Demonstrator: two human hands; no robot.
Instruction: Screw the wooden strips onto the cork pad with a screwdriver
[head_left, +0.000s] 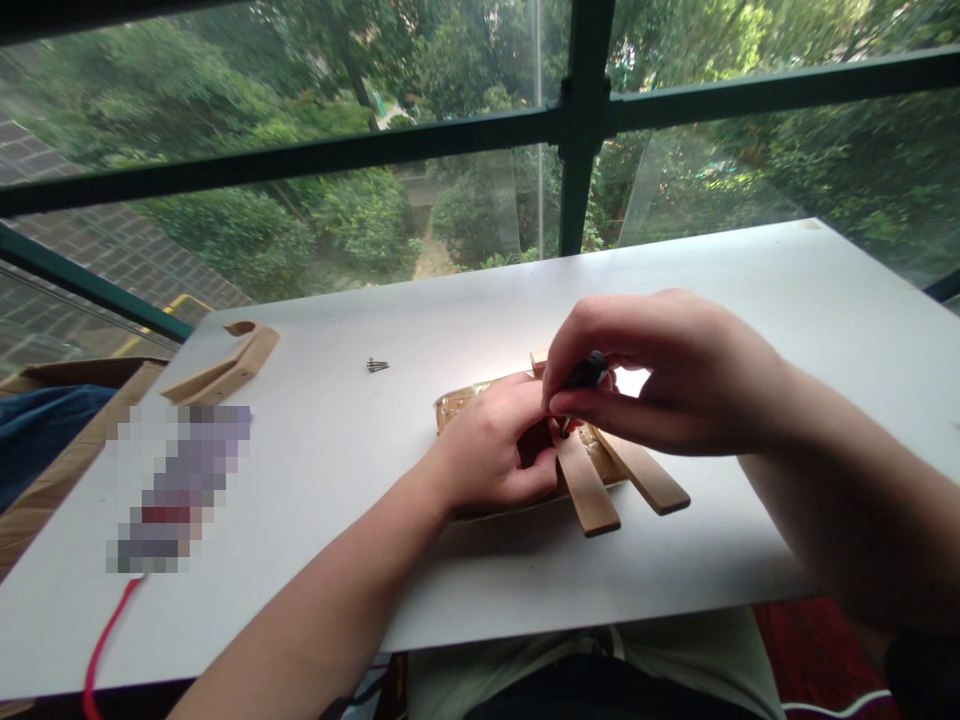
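Note:
My left hand (491, 450) lies closed on a wooden assembly (465, 400) in the middle of the white table (750, 300), pressing it down. Two flat wooden slats (589, 490) stick out from the assembly toward me. My right hand (660, 375) hovers just above it, fingers pinched round a small dark tool (589, 372), likely a screwdriver, whose tip points down at the joint between the slats. My hands hide most of the assembly.
A few small dark screws (377, 366) lie on the table behind my left hand. A separate wooden piece (225, 365) with a hole rests at the far left, near a blurred object (176, 485) and a red cord (105, 635). Large windows stand behind the table.

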